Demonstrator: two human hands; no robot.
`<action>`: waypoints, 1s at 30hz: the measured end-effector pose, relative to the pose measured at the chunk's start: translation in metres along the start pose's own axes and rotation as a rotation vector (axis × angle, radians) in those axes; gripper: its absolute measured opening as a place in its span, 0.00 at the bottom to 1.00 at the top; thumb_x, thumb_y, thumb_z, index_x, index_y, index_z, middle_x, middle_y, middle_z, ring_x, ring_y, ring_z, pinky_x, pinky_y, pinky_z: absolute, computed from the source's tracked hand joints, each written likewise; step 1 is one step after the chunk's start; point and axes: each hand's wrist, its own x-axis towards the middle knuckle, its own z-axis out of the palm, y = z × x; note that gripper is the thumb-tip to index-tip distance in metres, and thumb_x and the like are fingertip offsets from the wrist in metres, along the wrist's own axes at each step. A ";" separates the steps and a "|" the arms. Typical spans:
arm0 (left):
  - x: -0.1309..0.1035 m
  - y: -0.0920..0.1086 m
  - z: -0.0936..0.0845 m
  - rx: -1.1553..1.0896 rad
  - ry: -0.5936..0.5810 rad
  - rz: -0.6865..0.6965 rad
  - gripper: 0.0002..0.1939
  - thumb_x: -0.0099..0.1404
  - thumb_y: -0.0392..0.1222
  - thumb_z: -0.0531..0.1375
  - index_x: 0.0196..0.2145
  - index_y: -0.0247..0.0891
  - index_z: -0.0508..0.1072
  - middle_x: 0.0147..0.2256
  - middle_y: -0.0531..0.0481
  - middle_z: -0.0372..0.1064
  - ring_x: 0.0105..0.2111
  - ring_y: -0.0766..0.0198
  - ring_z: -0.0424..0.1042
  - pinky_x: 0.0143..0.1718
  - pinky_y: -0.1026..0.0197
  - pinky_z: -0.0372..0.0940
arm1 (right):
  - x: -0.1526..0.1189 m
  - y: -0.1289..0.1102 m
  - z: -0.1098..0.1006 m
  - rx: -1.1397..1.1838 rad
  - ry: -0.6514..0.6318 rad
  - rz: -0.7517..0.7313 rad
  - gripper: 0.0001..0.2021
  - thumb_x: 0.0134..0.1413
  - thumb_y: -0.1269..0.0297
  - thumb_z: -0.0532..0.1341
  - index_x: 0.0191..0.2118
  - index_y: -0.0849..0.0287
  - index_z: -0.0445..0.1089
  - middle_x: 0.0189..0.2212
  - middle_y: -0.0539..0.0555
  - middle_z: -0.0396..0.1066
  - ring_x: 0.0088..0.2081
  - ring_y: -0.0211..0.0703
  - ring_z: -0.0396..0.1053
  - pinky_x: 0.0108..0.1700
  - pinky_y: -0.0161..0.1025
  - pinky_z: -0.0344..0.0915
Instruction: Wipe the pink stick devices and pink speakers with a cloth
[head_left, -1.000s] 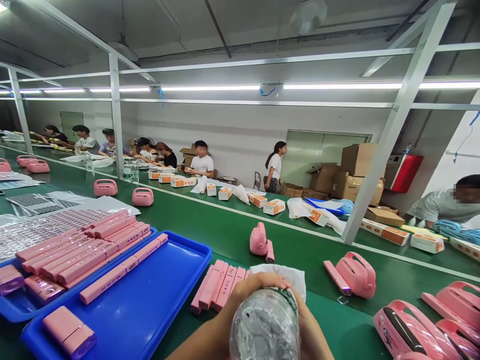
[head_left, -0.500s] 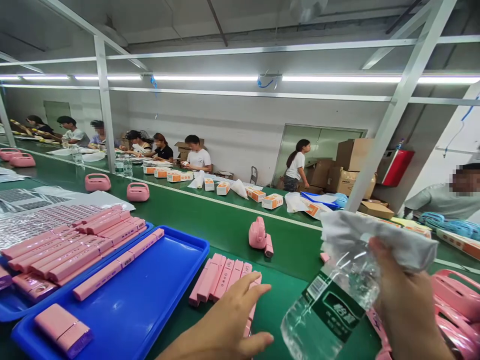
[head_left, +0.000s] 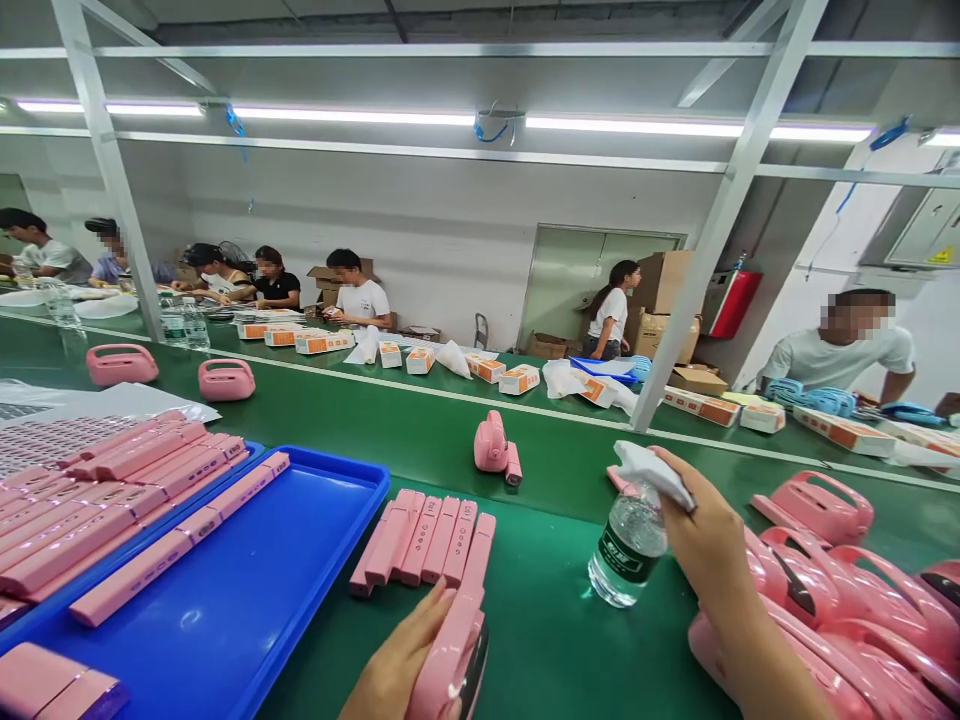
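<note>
My left hand (head_left: 405, 650) is closed around a pink plastic housing (head_left: 442, 665) with a dark panel on its side, near the bottom edge. Just beyond it, several slim pink bars (head_left: 431, 535) lie side by side on the green mat. At right, my right hand (head_left: 701, 510) grips a folded white cloth (head_left: 652, 475) over the mouth of a clear plastic bottle (head_left: 626, 545) with a dark green label. The bottle stands on the mat; its top is hidden by the cloth.
A blue tray (head_left: 247, 580) at left holds pink bars, beside another tray piled with more. Glossy pink housings (head_left: 847, 600) are heaped at right, near my forearm. A pink handled case (head_left: 491, 442) stands ahead. Co-workers sit across the green bench (head_left: 360, 410).
My right hand has lowered the tilted bottle from near me onto the mat, farther off. My left hand, open before, has taken hold of a pink housing. The view has turned right.
</note>
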 end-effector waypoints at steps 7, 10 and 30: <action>0.040 0.042 0.001 -0.381 -0.156 -0.081 0.26 0.61 0.56 0.54 0.50 0.36 0.69 0.44 0.45 0.72 0.42 0.53 0.71 0.45 0.57 0.66 | 0.000 -0.063 -0.032 0.033 0.048 -0.089 0.17 0.55 0.52 0.52 0.33 0.56 0.73 0.37 0.58 0.72 0.40 0.52 0.67 0.42 0.45 0.60; 0.038 0.039 0.004 -0.443 -0.149 -0.124 0.26 0.60 0.57 0.53 0.46 0.34 0.71 0.37 0.46 0.73 0.36 0.56 0.71 0.40 0.58 0.67 | -0.023 -0.080 -0.021 0.232 -0.254 0.123 0.16 0.50 0.50 0.56 0.20 0.55 0.66 0.19 0.51 0.66 0.23 0.43 0.60 0.28 0.38 0.55; 0.025 0.023 -0.001 -0.617 0.059 -0.378 0.23 0.65 0.53 0.51 0.50 0.34 0.70 0.47 0.44 0.71 0.49 0.51 0.67 0.50 0.54 0.63 | -0.180 -0.108 0.059 0.666 -0.529 -0.266 0.20 0.63 0.61 0.51 0.59 0.45 0.57 0.54 0.50 0.64 0.57 0.48 0.60 0.59 0.48 0.56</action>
